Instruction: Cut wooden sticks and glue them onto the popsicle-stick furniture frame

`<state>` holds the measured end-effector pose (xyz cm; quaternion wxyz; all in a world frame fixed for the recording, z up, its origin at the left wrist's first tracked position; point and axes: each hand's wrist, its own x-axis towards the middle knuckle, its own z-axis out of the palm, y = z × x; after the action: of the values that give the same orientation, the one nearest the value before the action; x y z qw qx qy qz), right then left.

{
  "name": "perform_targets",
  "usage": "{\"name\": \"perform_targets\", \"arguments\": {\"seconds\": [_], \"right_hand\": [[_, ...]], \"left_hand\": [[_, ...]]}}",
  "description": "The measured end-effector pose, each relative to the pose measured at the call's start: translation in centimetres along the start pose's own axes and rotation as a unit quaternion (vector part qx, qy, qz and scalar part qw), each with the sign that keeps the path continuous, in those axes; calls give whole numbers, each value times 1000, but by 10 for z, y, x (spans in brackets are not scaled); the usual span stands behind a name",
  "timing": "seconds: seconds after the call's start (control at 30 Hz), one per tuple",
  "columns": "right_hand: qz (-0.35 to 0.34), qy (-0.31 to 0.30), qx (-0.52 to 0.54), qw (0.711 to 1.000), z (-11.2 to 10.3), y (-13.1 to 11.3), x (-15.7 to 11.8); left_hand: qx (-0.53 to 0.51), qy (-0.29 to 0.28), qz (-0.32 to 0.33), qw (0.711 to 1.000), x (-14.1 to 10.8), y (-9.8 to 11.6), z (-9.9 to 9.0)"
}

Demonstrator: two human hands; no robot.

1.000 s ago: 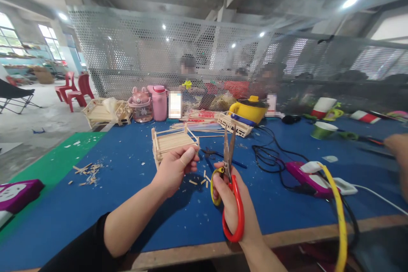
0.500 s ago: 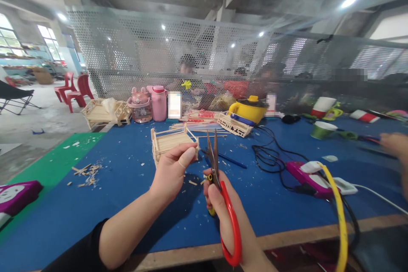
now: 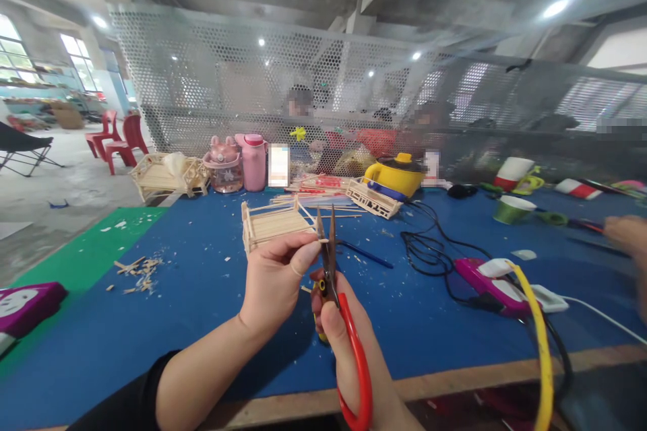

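Note:
My left hand (image 3: 273, 286) pinches a short, thin wooden stick (image 3: 323, 241) between thumb and forefinger. Its tip lies between the parted blades of the red-handled scissors (image 3: 360, 370). My right hand (image 3: 348, 337) is wrapped around those scissors, blades pointing up and away from me. A yellow-and-black tool (image 3: 322, 286) also sits in its curled fingers, mostly hidden, so its kind is unclear. Just behind my left hand stands a small wooden stick model (image 3: 275, 222) shaped like a railed bed or bench, partly covered by the hand.
Wood offcuts (image 3: 139, 275) lie at left on the blue table (image 3: 202, 323). Wooden sticks, another stick model (image 3: 374, 199), a yellow pot (image 3: 399, 175) and pink bottles (image 3: 253, 161) line the back. At right are a purple power strip (image 3: 470, 276), cables and another person's hand (image 3: 627, 232).
The scissors in my right hand have moved left and met the stick, which is now between the blades. My left hand has shifted slightly to the right.

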<state>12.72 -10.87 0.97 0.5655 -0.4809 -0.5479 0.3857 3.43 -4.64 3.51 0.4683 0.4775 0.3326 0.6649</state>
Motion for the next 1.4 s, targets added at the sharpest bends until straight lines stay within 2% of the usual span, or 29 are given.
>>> {"name": "perform_targets", "arguments": {"seconds": [0.13,0.4,0.57,0.8,0.9,0.97,1.1,1.17,1.27,1.4], "right_hand": [[-14,0,6,1000,-1,6,2],[-41,-7,12,999,-4,5,-2],[-65,5,18,998,-2,6,-2],[-20,6,-4,1000,-6,9,-5],[-22,30,24,999,-7,12,-3],[-29,57,56,996,-8,13,2],[-41,139,93,985,-16,14,15],[-38,164,101,981,-21,14,20],[-30,161,113,980,-26,12,21],[-38,161,116,979,-28,9,20]], "left_hand": [[9,-13,19,1000,-2,0,0],[-6,-26,-8,1000,-5,2,1],[-17,-54,-16,998,-6,3,0],[-17,-47,2,999,-6,0,1],[-7,-50,18,999,-3,-4,-1],[8,-73,31,997,-1,-6,-2],[74,-155,72,982,0,-9,-4],[91,-195,73,974,-2,-10,-4],[89,-242,53,965,-5,-11,-3],[101,-250,56,961,-9,-13,-2]]}}
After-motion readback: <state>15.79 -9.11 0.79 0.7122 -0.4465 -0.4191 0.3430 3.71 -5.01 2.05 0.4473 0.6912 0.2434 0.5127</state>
